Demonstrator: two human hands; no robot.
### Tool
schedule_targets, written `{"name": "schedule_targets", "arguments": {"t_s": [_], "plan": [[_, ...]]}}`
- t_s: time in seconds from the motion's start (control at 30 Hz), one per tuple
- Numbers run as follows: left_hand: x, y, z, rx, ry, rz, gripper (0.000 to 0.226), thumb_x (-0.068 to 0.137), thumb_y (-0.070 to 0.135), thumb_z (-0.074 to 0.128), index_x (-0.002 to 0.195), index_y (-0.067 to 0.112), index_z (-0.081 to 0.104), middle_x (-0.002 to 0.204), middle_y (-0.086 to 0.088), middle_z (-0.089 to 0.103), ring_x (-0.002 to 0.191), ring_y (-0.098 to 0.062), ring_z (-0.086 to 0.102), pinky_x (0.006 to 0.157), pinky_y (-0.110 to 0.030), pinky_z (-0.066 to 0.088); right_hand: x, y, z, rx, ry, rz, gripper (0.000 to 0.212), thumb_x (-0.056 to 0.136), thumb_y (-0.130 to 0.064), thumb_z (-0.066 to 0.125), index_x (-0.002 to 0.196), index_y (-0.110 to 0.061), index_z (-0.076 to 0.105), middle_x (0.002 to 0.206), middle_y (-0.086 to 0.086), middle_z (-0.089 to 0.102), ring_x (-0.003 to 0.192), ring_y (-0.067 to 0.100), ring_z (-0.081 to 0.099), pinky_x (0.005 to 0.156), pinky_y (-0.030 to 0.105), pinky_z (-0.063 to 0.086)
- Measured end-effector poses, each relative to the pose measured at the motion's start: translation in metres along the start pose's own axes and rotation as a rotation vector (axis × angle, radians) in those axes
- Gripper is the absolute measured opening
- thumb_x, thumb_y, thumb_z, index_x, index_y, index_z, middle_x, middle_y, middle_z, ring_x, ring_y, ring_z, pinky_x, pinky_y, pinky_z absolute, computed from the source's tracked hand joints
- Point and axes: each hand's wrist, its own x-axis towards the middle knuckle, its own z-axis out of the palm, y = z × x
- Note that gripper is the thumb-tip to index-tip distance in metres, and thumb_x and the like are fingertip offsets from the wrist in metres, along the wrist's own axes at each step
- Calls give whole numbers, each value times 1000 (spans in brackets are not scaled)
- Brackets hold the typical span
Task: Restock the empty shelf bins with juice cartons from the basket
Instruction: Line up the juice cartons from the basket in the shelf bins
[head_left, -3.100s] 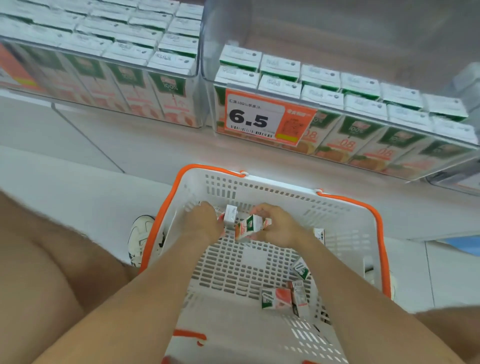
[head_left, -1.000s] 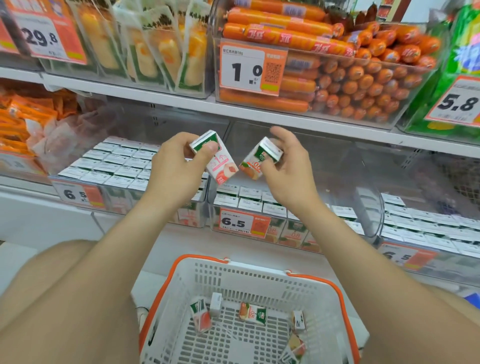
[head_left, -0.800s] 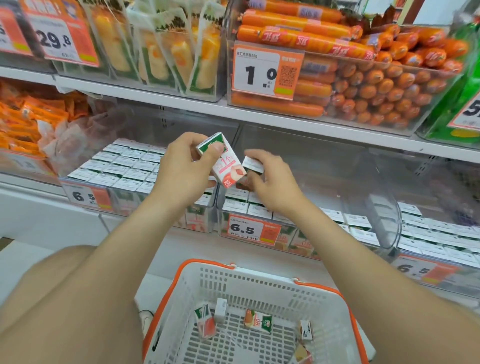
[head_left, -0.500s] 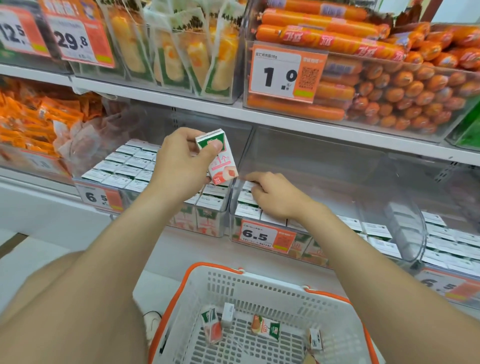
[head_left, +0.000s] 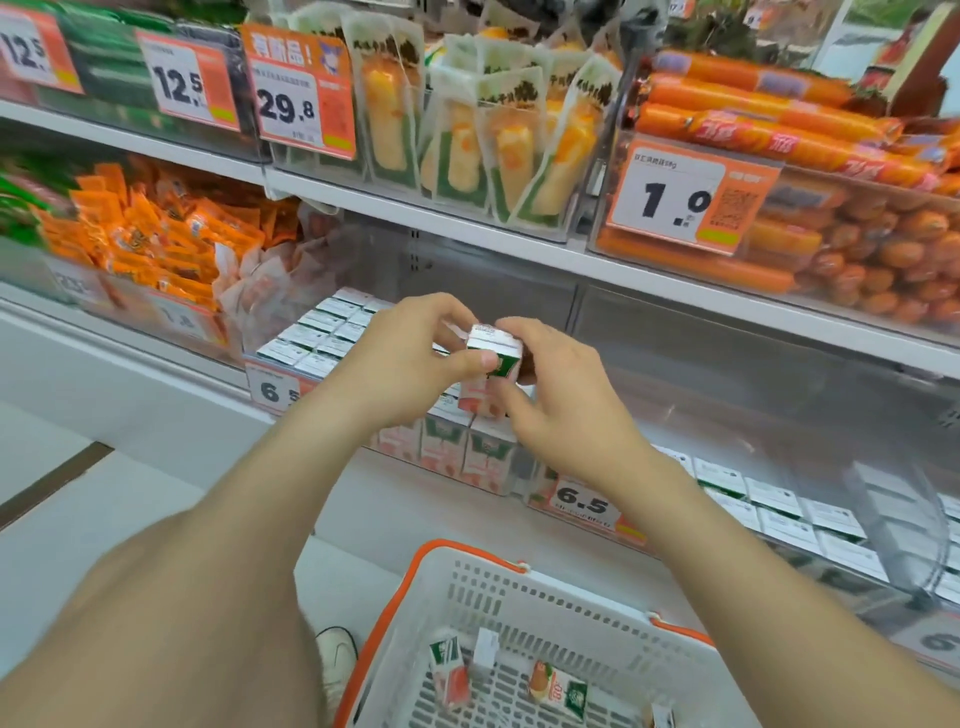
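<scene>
One juice carton (head_left: 492, 358) upright btwn both hands, just above the front row where two clear shelf bins (head_left: 727, 395) meet; left hand (head_left: 410, 364) pinches its top, right hand (head_left: 563, 410) curls round its far side. Risk: rows below look packed, so forcing it in could topple neighbours or drop it toward the basket (head_left: 519, 577).

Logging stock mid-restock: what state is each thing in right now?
Held carton: upright, in the air above the bins, in both hands' grip.
Left hand: curled on the held carton.
Right hand: curled on the held carton.
Left juice bin: filled with upright cartons.
Middle bin: front rows stocked, back bare.
Basket: nearly empty.
Basket cartons: loose, toppled.
</scene>
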Motion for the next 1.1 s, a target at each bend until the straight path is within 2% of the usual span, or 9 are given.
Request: {"name": "schedule_targets", "arguments": {"t_s": [0.13, 0.27, 0.37, 0.5, 0.6, 0.77, 0.87, 0.93, 1.1], "plan": [[7, -23, 0, 463, -103, -130, 57, 103, 58, 51, 146, 20, 47, 141, -10, 55, 125, -33, 54, 95, -45, 48, 33, -8, 15, 13, 173, 128, 29, 85, -22, 71, 107, -17, 53, 92, -3, 65, 85, 17, 59, 69, 34, 45], [7, -32, 12, 740, -382, -199, 71, 102, 66, 42, 161, 29, 26, 165, -9, 27, 150, -43, 25, 115, -62, 34, 78, -7, 27, -222, 127, 193, 31, 90, -13, 70, 113, -7, 50, 104, 14, 61, 96, 40, 59, 69, 38, 38], [7, -31, 19, 806, -440, -191, 69, 104, 67, 35, 162, 31, 24, 166, -9, 24, 150, -44, 24, 116, -63, 27, 108, -3, 34, -394, 3, 305, 33, 92, -5, 68, 121, 0, 52, 116, 23, 59, 106, 47, 62, 72, 39, 40], [7, -32, 16, 813, -448, -165, 70, 105, 67, 32, 163, 29, 23, 166, -11, 22, 150, -45, 22, 116, -61, 28, 133, 12, 43, -466, -158, 430, 41, 91, -10, 74, 124, 2, 53, 119, 20, 61, 109, 39, 65, 74, 35, 43], [7, -31, 17, 823, -463, -163, 69, 106, 66, 31, 162, 27, 22, 165, -13, 21, 149, -47, 22, 117, -62, 29, 136, 20, 47, -471, -346, 460, 18, 97, -9, 62, 113, 0, 59, 116, 18, 63, 105, 35, 63, 77, 32, 44], [6, -29, 19, 835, -463, -161, 69, 106, 64, 31, 162, 25, 23, 164, -16, 21, 148, -48, 23, 116, -61, 31, 134, 21, 49, -421, -561, 457, 39, 108, -16, 41, 139, 4, 52, 148, 21, 53, 132, 35, 53, 98, 33, 43], [3, -28, 18, 820, -411, -132, 65, 106, 62, 35, 159, 23, 31, 157, -16, 32, 143, -45, 31, 112, -58, 36, 129, 14, 44, -437, -608, 415, 20, 104, -14, 43, 107, -2, 59, 127, 19, 63, 100, 33, 61, 81, 33, 47], [-2, -25, 17, 797, -353, -92, 60, 106, 58, 41, 153, 22, 39, 149, -15, 41, 137, -42, 39, 107, -54, 41, 116, 6, 38, -448, -550, 382, 10, 100, -12, 46, 93, -6, 50, 111, 17, 60, 81, 30, 55, 67, 33, 44], [-23, -17, 21, 707, -79, 76, 40, 96, 38, 63, 125, 16, 47, 124, -11, 53, 116, -36, 48, 91, -47, 47, 35, -15, 29, -344, 1, 59, 31, 91, -15, 53, 119, -8, 63, 108, 14, 66, 98, 37, 62, 79, 44, 52]]}}
